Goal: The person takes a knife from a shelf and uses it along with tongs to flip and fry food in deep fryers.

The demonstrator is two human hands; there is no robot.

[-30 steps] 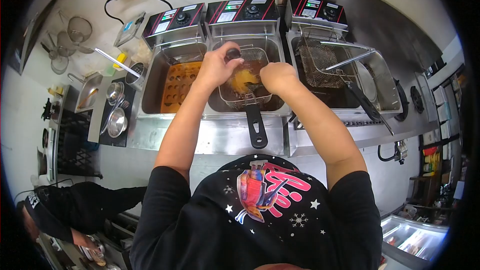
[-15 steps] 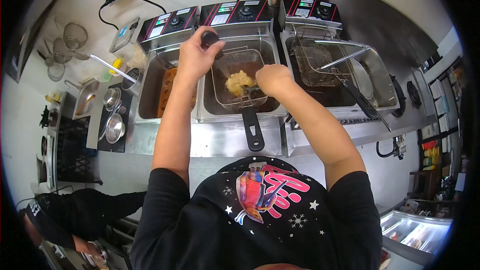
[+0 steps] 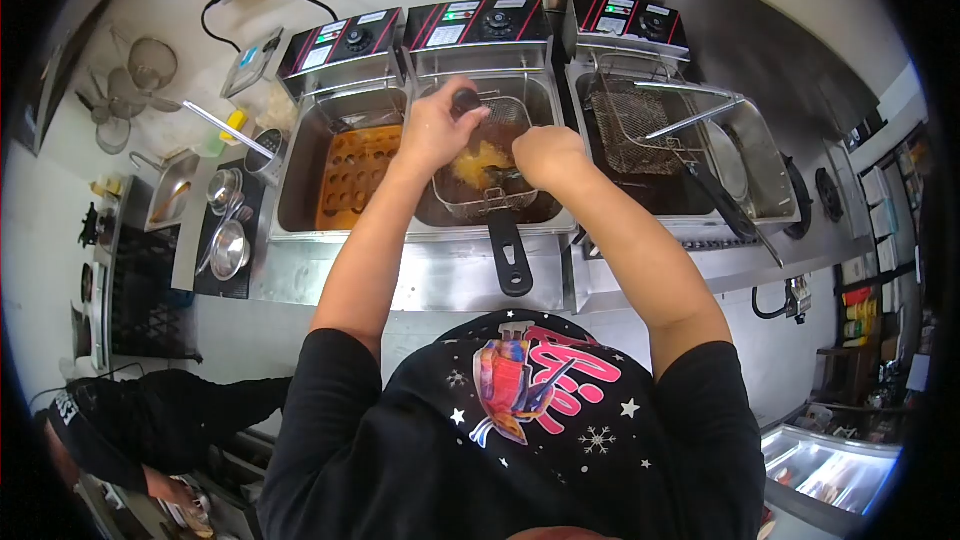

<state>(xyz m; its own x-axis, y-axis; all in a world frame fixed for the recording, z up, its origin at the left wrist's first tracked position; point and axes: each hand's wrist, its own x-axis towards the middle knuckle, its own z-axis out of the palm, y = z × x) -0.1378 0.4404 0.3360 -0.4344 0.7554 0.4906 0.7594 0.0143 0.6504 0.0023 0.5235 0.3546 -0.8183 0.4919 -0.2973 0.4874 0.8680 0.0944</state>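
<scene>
The soft yellow lump of food (image 3: 478, 164) sits low in a square wire-mesh basket (image 3: 508, 112), which hangs in the shiny steel middle tank (image 3: 440, 230). It lies between the two hands. From the left hand (image 3: 434, 135), it is down and to the right, a bit nearer the person's body. From the right hand (image 3: 550, 154), it is just to the left. The right hand looks nearer. The lump has no clear long way, but the basket's long black plastic handle (image 3: 510, 255) points straight back toward the person.

The left fingers are clamped on a dark thing with a round top (image 3: 466, 100); its lower part cannot be made out. The right fingers are curled tight. They look closed on a dark flat tool (image 3: 504, 172), whose end touches the food, but the grip itself is hidden.

The food looks bright yellow, bumpy and wet, with ragged edges. Brown liquid (image 3: 548, 208) is around the basket.
</scene>
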